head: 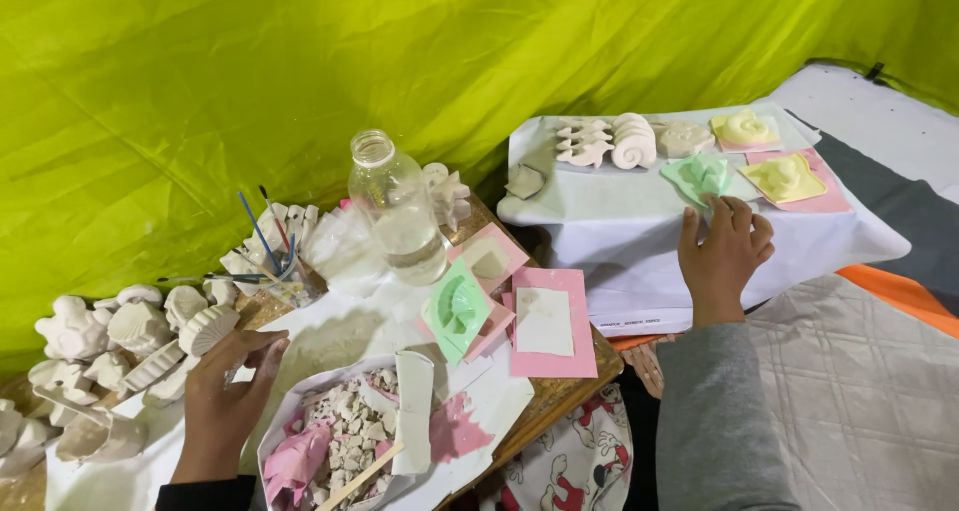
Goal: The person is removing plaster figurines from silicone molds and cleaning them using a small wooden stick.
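My right hand (pixel 721 249) reaches out to a raised surface draped in white cloth (pixel 619 226), its fingertips touching the lower edge of a light green shell-shaped mould (pixel 697 176). Beside that mould lie two yellow moulds (pixel 784 176) on pink sheets and several white plaster shell casts (pixel 611 141). My left hand (pixel 228 391) rests flat on the white-covered low table, fingers apart, next to a ribbed white plaster cast (pixel 207 328). Neither hand grips anything.
A clear bottle (pixel 398 209) half full of liquid stands mid-table. Near it are a green mould (pixel 458 309), pink sheets (pixel 551 323), a jar of paintbrushes (pixel 272 261), a bowl of plaster rubble (pixel 350 436) and several white casts (pixel 110 346) at left. A lime green cloth hangs behind.
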